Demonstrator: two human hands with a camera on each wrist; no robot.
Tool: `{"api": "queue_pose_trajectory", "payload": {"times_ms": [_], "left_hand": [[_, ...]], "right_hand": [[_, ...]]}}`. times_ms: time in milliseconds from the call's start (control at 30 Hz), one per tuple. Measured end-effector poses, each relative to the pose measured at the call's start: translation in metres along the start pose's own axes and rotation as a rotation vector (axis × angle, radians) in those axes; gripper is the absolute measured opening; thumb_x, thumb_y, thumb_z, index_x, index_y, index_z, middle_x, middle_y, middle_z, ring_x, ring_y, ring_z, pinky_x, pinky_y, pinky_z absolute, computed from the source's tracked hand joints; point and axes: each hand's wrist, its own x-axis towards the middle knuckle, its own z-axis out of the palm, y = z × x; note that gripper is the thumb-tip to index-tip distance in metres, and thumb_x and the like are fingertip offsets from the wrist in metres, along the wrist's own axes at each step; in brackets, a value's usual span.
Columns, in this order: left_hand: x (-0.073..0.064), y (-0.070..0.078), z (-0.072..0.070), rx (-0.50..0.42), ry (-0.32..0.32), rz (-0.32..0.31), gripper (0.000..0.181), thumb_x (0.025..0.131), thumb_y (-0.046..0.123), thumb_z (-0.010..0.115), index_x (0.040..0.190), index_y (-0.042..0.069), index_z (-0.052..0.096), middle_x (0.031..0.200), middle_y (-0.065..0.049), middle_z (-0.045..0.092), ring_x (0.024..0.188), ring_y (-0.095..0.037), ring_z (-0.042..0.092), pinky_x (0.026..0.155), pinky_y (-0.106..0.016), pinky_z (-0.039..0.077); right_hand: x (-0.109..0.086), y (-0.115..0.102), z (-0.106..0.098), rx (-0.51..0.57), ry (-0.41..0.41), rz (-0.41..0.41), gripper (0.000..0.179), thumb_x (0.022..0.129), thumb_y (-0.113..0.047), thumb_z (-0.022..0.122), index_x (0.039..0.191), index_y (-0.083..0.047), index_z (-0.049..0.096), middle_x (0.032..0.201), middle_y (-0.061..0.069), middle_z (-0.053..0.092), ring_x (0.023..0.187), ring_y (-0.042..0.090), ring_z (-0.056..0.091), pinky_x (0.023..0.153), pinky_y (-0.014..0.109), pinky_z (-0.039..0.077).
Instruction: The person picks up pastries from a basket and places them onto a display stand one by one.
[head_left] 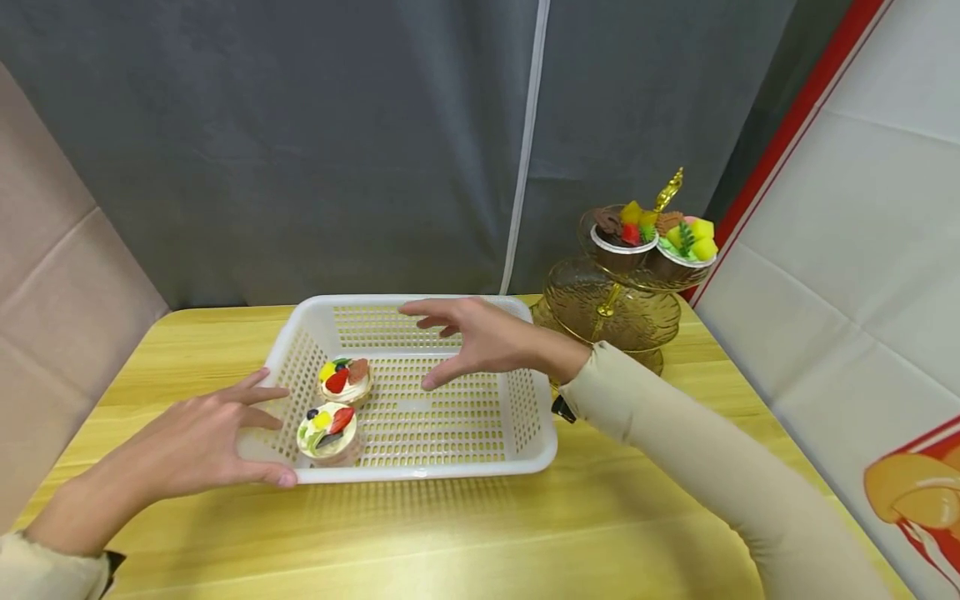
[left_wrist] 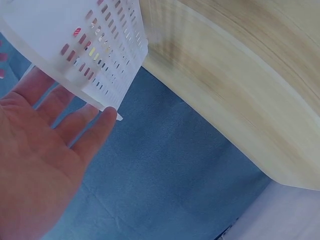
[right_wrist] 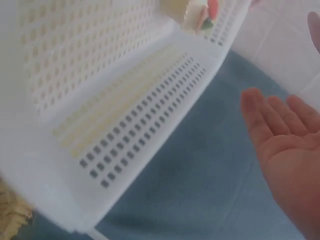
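Observation:
A white perforated plastic basket point(head_left: 420, 473) stands on the table, with two fruit-topped cream cupcakes inside at its left end. The rear cupcake point(head_left: 346, 382) sits just behind the front cupcake point(head_left: 327, 433). My left hand point(head_left: 206, 437) lies at the basket's left side, its extended fingers touching the rim, as the left wrist view also shows along the basket edge point(left_wrist: 75, 90). Above the basket's middle hovers my right hand point(head_left: 480, 337), fingers spread and holding nothing. The right wrist view shows that hand point(right_wrist: 287, 145) apart from the basket wall point(right_wrist: 145, 125).
At the back right stands a tiered amber stand point(head_left: 611, 312) with a gold handle. Its top tier carries a chocolate cupcake point(head_left: 624, 237) and a green-topped cupcake point(head_left: 686, 246). A grey curtain point(head_left: 337, 150) hangs behind the wooden table point(head_left: 420, 550), with a white wall panel point(head_left: 847, 275) at right.

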Motion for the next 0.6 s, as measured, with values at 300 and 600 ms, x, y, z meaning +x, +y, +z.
{"api": "queue_pose_trajectory", "payload": {"times_ms": [300,600], "left_hand": [[0.001,-0.001,0.001,-0.010,0.003,0.000,0.071,0.063,0.078,0.073,0.096,0.016,0.080,0.130,-0.008,0.065,0.131,-0.045,0.048,0.072,-0.058,0.052],[0.000,0.000,0.000,-0.013,0.001,-0.006,0.070,0.063,0.078,0.074,0.096,0.016,0.079,0.131,-0.008,0.065,0.132,-0.045,0.047,0.072,-0.059,0.052]], "right_hand": [[0.022,-0.002,0.023,0.076,-0.098,-0.006,0.089,0.075,-0.023,0.089,0.149,-0.005,0.043,0.151,0.008,0.047,0.128,0.016,0.055,0.104,0.031,0.043],[0.039,0.000,0.045,0.095,-0.145,-0.018,0.077,0.074,-0.022,0.089,0.140,-0.004,0.053,0.142,0.009,0.056,0.124,0.020,0.059,0.102,0.028,0.044]]}}
